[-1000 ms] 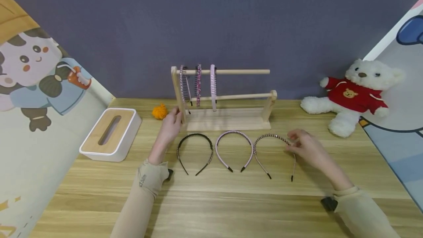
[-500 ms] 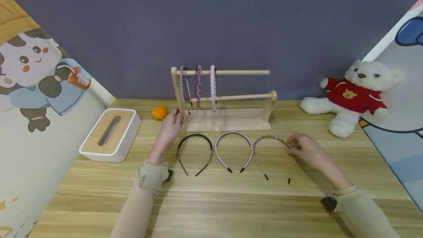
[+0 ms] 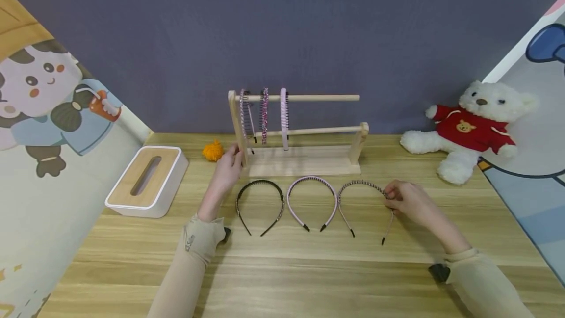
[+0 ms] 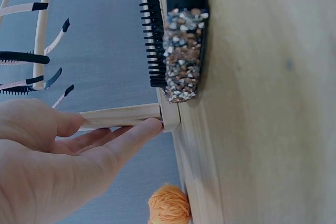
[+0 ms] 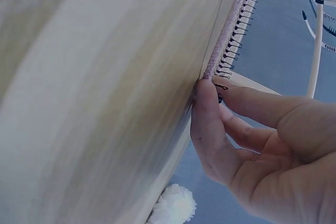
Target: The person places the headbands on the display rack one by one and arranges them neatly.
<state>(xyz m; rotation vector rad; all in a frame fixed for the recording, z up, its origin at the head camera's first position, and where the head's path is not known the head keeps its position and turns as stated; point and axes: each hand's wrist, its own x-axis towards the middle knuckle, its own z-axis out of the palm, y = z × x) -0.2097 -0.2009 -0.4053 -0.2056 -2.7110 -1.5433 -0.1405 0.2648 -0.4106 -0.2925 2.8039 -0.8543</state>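
My right hand pinches the right side of a thin, beaded, pinkish headband at the table. In the right wrist view, thumb and finger grip this toothed headband at its edge. My left hand holds the left post of a wooden headband rack; the left wrist view has thumb and fingers on either side of that post. A pale pink headband and a black one with rhinestones lie left of the beaded headband. Three headbands, including a glittery pink one, hang on the rack's upper bar.
A white tissue box with a wooden lid stands at the left. An orange yarn ball sits beside my left hand. At the back right, a white teddy bear in a red sweater leans by the wall.
My right fingers have closed on the beaded headband, and its two tips have swung a little to the left. The left hand stays at the rack post.
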